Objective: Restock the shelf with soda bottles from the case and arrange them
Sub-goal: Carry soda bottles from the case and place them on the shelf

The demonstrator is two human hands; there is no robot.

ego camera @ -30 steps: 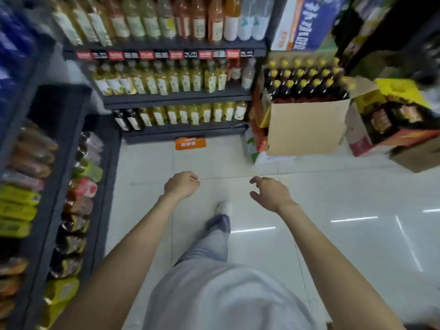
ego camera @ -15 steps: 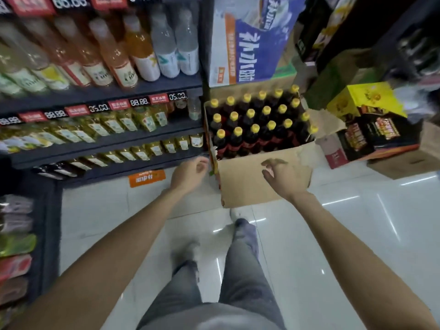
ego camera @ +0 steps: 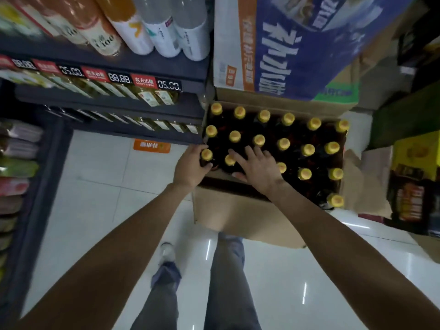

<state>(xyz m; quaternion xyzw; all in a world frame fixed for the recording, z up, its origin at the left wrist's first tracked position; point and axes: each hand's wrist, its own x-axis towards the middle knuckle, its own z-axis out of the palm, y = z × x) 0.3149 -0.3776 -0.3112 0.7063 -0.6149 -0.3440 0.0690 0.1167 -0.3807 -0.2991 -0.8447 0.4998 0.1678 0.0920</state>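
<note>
An open cardboard case (ego camera: pixel 238 215) stands on the floor, full of several dark soda bottles with yellow caps (ego camera: pixel 283 144). My left hand (ego camera: pixel 190 166) is wrapped around the neck of the front-left bottle (ego camera: pixel 206 154) at the case's near left corner. My right hand (ego camera: pixel 257 169) reaches into the case with its fingers spread, resting over the bottle beside it (ego camera: pixel 230 160); it holds nothing. The dark shelf unit (ego camera: pixel 133 110) with rows of bottles and price tags stands just left of the case.
A blue and white carton (ego camera: pixel 285 48) sits stacked behind the case. More boxes (ego camera: pixel 414 186) crowd the right side. A second shelf of packets (ego camera: pixel 19 177) runs along the left. White tiled floor (ego camera: pixel 95 198) lies between, with my legs below.
I have stepped close to the case. Both hands went from its front edge into it; the left hand closed round a bottle neck and the right spread over the caps.
</note>
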